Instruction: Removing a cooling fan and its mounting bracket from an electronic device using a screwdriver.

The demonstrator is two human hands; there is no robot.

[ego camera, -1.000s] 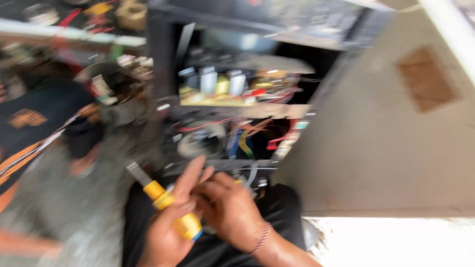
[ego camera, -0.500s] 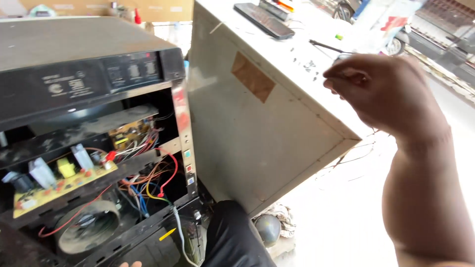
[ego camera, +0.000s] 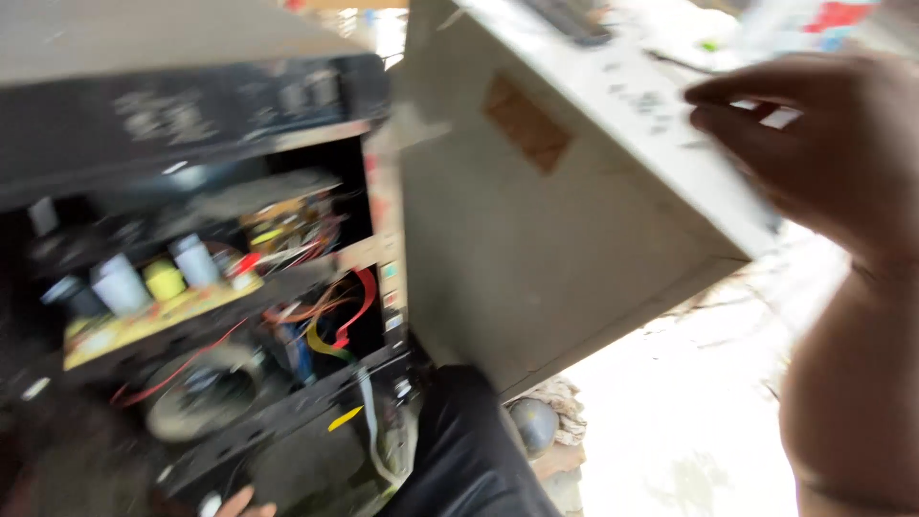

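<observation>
Head view, motion-blurred. Right hand (ego camera: 823, 163) raised over the top edge of a grey metal cabinet (ego camera: 565, 249), fingers curled together as if pinching something small; blur hides what, so grip cannot be told. Left hand (ego camera: 237, 502) barely shows at the bottom edge, only fingertips, state cannot be told. Opened black appliance (ego camera: 191, 105) sits left, its circuit board (ego camera: 144, 321) with capacitors and red and yellow wires (ego camera: 335, 321) exposed. Judgement: casing is already off, inner work looks unfinished. Dark-trousered knee (ego camera: 469, 450) in front.

Bright daylight, overexposed glare lower right, dim interior left, heavy motion blur throughout
</observation>
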